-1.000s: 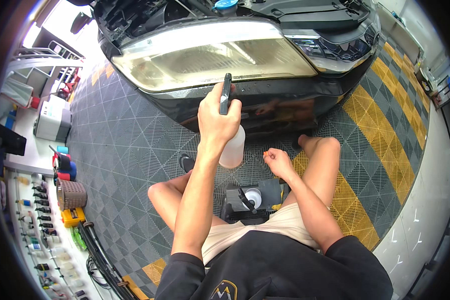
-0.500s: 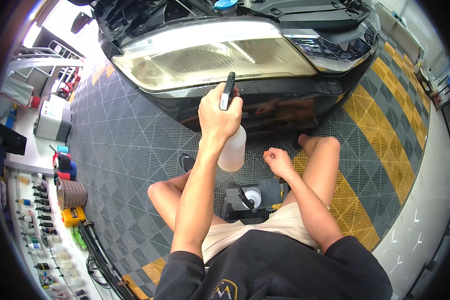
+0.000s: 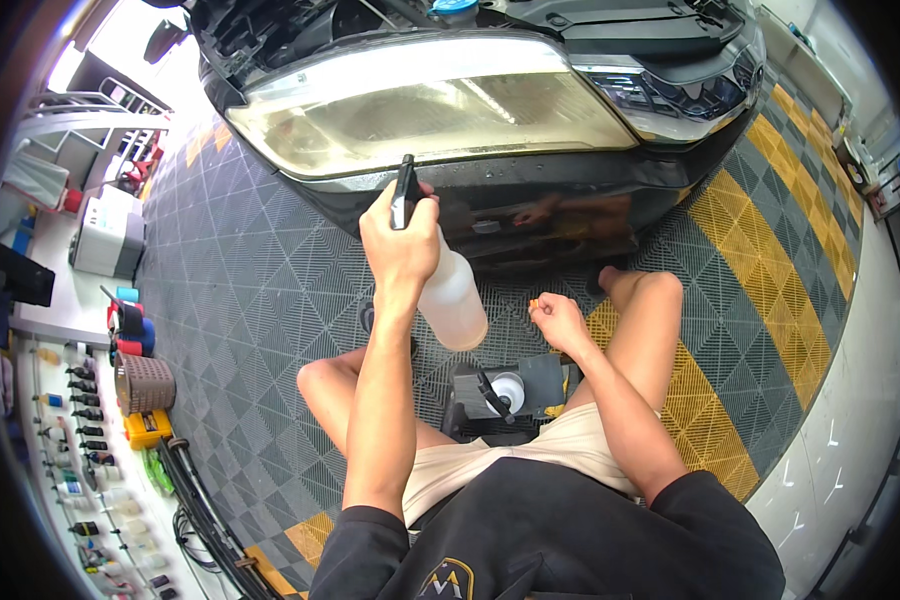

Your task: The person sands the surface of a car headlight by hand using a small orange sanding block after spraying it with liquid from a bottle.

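My left hand is closed round the neck of a spray bottle with a translucent white body and a black trigger head. The bottle is tilted, its nozzle toward the car's yellowed, hazy headlight. Water drops dot the black bumper just below the lamp. My right hand rests closed near my right knee, round a small orange piece that shows only at the fingers. Between my legs stands a second, white bottle with a black spray head, set in a dark grey holder.
The car's bonnet is up, showing a blue cap in the engine bay. Grey and yellow tiles cover the floor. At left are a brown basket, a yellow case, black hoses and racks of small bottles.
My left hand has drawn the spray bottle left and slightly down, away from the headlight's lower edge, tilting it more. My right hand has hardly moved.
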{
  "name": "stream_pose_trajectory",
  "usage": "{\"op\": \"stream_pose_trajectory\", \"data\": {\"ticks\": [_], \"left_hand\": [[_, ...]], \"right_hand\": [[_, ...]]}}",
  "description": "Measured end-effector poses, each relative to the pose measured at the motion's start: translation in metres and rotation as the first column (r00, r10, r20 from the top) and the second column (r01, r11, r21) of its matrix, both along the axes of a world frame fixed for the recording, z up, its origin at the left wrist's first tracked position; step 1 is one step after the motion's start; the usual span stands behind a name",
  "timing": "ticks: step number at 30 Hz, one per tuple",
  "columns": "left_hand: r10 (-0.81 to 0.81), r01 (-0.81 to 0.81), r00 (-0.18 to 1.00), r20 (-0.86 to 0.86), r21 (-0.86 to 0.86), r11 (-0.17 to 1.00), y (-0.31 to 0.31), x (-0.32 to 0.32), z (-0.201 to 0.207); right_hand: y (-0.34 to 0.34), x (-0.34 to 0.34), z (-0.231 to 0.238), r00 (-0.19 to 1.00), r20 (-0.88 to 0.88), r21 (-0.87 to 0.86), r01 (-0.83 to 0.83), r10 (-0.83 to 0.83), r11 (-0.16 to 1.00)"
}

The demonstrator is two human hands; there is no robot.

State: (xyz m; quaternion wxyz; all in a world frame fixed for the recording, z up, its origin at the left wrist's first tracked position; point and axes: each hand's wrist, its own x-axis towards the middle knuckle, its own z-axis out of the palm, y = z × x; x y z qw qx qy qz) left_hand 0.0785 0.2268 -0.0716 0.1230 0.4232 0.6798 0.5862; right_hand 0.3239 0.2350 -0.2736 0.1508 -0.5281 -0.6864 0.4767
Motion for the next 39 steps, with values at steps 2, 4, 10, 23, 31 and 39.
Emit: {"op": "stream_pose_trajectory", "data": {"ticks": [2, 4, 10, 23, 31, 39], "left_hand": [[0.016, -0.018, 0.998, -0.061, -0.039, 0.999, -0.010, -0.007, 0.000], [0.050, -0.055, 0.995, -0.085, -0.063, 0.996, -0.015, -0.007, -0.001], [0.166, -0.114, 0.917, -0.363, 0.160, 0.980, -0.022, -0.035, -0.028], [0.050, -0.065, 0.997, -0.052, -0.340, 0.938, -0.097, -0.039, -0.071], [0.173, -0.232, 0.970, -0.171, -0.434, 0.871, -0.143, -0.038, -0.212], [0.177, -0.172, 0.983, -0.039, -0.508, 0.844, -0.127, -0.042, -0.300]], "right_hand": [[0.000, 0.000, -0.001, 1.000, 0.003, -0.003, 0.002, -0.002, 1.000], [0.001, 0.000, -0.004, 1.000, 0.008, 0.005, -0.003, 0.003, 1.000], [-0.005, -0.006, 0.000, 0.999, 0.015, -0.025, -0.031, 0.031, 0.999], [-0.001, 0.009, -0.017, 1.000, -0.014, 0.006, 0.016, -0.016, 1.000], [-0.004, -0.005, -0.017, 0.996, 0.050, -0.051, -0.066, 0.068, 0.997], [0.002, -0.017, -0.030, 0.991, 0.105, -0.091, -0.075, 0.084, 0.993]]}}
